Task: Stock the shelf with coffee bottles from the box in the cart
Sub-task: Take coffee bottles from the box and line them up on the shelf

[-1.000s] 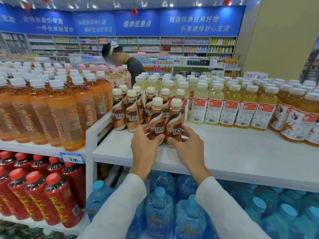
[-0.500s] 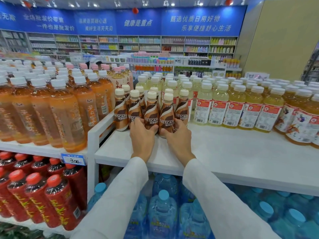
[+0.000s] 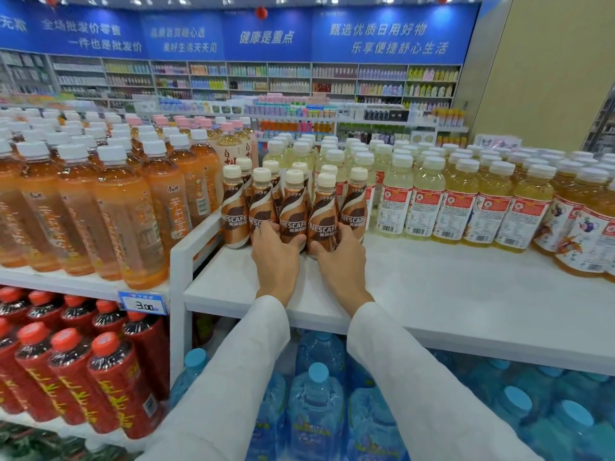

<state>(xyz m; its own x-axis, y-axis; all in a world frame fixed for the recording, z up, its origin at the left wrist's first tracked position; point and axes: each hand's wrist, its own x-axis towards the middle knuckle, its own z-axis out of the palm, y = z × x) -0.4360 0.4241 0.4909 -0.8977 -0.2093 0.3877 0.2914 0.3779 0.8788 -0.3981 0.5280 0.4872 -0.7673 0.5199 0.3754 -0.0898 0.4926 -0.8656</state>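
Observation:
Several brown Nescafe coffee bottles with cream caps stand in a tight cluster at the back left of the white shelf [image 3: 432,287]. My left hand [image 3: 274,252] wraps the base of one front coffee bottle [image 3: 293,211]. My right hand [image 3: 342,257] wraps the base of the coffee bottle beside it [image 3: 324,214]. Both bottles stand upright on the shelf, touching the row behind them. The cart and its box are out of view.
Orange tea bottles [image 3: 126,214] fill the shelf to the left. Pale yellow drink bottles [image 3: 426,197] line the back right. Red bottles [image 3: 109,387] and blue water jugs [image 3: 316,400] sit on the lower level. A price tag [image 3: 143,302] hangs at the left shelf edge.
Both hands have pushed the two front coffee bottles back along the shelf until they join the row behind. A person seen in the aisle a second ago is out of sight.

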